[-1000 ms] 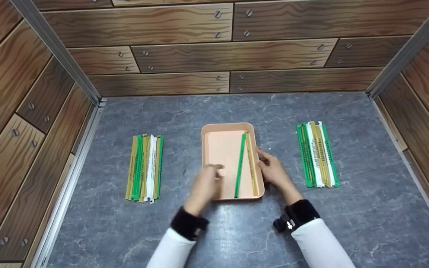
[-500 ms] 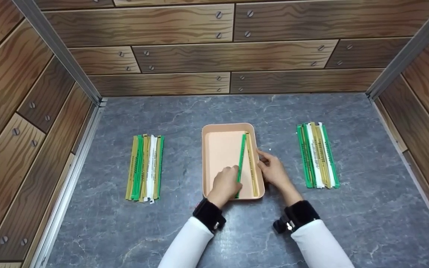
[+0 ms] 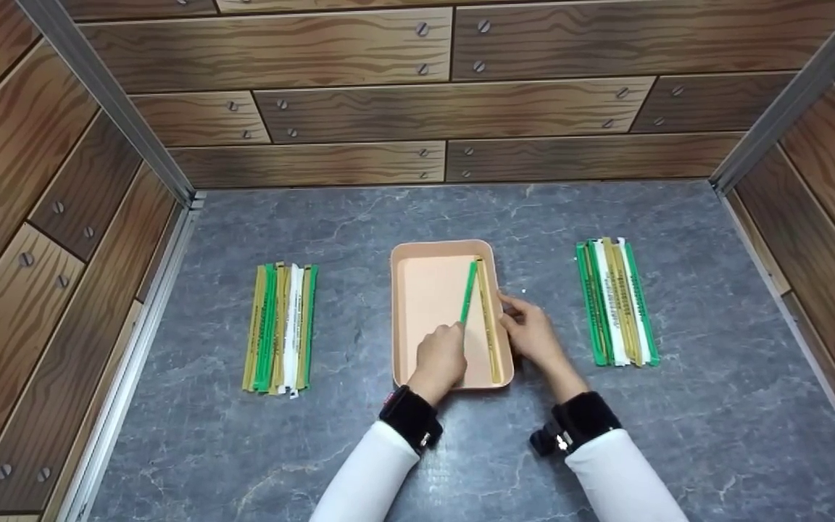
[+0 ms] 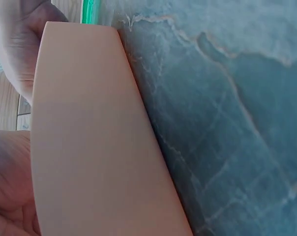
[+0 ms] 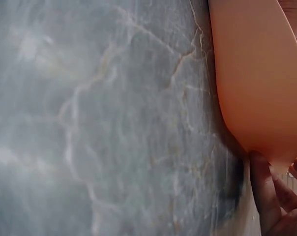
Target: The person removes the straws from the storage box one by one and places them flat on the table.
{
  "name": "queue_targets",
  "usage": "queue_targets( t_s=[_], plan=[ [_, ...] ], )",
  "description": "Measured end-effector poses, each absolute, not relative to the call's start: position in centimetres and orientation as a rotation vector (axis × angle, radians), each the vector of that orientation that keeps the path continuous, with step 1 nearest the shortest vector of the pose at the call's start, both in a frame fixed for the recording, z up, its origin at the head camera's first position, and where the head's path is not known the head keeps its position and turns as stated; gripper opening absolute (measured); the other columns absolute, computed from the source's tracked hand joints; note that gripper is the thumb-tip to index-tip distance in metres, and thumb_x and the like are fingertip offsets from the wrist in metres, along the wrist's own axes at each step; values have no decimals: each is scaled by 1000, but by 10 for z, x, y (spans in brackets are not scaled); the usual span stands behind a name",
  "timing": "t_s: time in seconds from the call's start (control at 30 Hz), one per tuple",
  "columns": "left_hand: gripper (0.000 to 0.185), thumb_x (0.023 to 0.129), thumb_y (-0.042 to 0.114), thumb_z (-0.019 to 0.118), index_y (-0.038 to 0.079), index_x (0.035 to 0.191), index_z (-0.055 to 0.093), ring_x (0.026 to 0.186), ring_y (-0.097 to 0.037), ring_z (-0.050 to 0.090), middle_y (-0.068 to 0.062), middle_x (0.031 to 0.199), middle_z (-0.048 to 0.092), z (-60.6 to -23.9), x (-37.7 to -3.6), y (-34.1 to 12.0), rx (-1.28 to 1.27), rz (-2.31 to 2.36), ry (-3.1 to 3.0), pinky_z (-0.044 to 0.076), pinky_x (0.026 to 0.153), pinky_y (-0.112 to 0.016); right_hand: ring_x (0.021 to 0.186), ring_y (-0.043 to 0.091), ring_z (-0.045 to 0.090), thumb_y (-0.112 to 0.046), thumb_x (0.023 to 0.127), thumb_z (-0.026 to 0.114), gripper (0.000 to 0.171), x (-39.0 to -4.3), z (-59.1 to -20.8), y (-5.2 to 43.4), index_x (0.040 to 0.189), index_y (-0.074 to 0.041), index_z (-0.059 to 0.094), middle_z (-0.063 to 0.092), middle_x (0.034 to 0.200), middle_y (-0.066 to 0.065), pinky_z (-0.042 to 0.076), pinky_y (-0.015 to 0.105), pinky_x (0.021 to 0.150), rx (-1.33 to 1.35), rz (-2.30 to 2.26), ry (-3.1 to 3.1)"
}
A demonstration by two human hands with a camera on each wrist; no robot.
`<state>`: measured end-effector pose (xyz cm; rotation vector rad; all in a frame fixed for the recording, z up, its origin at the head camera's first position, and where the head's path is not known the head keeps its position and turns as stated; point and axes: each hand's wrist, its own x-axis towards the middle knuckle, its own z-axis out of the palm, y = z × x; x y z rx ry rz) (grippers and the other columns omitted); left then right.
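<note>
gripping one of two sticks: left hand (image 3: 441, 357); right hand (image 3: 530, 335) holds one tray (image 3: 428, 249).

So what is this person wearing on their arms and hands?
Both arms are in long white sleeves, the left sleeve and the right sleeve. Each wrist carries a black fuzzy band: the left wristband and the right wristband, each with a small black device with a bit of metal clipped on. The left hand and right hand are bare, without gloves.
</note>
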<state>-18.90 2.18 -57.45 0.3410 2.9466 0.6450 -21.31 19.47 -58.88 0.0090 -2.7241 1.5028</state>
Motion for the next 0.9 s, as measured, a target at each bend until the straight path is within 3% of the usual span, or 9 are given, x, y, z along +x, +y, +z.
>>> queue_targets(
  t_s=[0.17, 0.33, 0.47, 0.53, 0.67, 0.77, 0.9],
  plan=[
    [21, 77, -8, 64, 3, 95, 66, 70, -32, 65, -14, 80, 64, -570, -188, 16, 327, 670, 2944, 53, 54, -41, 96, 32, 67, -7, 94, 64, 39, -209, -587, 196, 133, -4, 60, 70, 103, 20, 55, 42, 81, 1, 1462, -2727],
    [27, 78, -11, 61, 1, 102, 67, 69, -30, 64, -14, 82, 65, -556, -187, 3, 282, 794, 2903, 54, 55, -39, 91, 29, 68, -11, 99, 58, 41, -206, -584, 199, 140, -7, 54, 68, 111, 21, 57, 36, 64, 9, 1539, -2787],
    [42, 78, -13, 63, 3, 118, 66, 77, -29, 66, -17, 94, 68, -543, -185, -15, 203, 901, 2891, 56, 59, -35, 99, 33, 67, -4, 98, 55, 48, -204, -581, 203, 145, -3, 46, 64, 115, 24, 57, 36, 72, 98, 1637, -2825],
    [50, 78, -15, 61, 3, 124, 64, 76, -28, 66, -19, 99, 69, -536, -184, -27, 157, 975, 2878, 55, 57, -32, 105, 35, 64, -1, 97, 55, 52, -203, -579, 206, 147, -2, 42, 62, 117, 25, 57, 38, 75, 141, 1698, -2837],
    [49, 79, -13, 60, -1, 127, 62, 65, -26, 64, -18, 88, 69, -529, -182, -60, 104, 1094, 2901, 52, 51, -32, 107, 38, 62, 1, 97, 53, 57, -200, -579, 209, 151, -5, 36, 56, 124, 27, 58, 42, 60, 117, 1896, -2824],
    [46, 80, -12, 59, -6, 126, 61, 64, -24, 63, -17, 83, 69, -529, -180, -89, 63, 1150, 2943, 54, 56, -35, 108, 39, 61, 1, 97, 52, 59, -198, -579, 210, 152, -6, 33, 52, 129, 29, 58, 42, 58, 87, 2027, -2800],
    [51, 79, -14, 53, -8, 130, 57, 70, -26, 62, -20, 93, 68, -532, -178, -129, -99, 1219, 2934, 55, 62, -39, 106, 39, 61, 0, 98, 52, 59, -195, -580, 208, 153, -8, 32, 51, 129, 30, 58, 44, 57, 43, 2106, -2768]
  ],
)
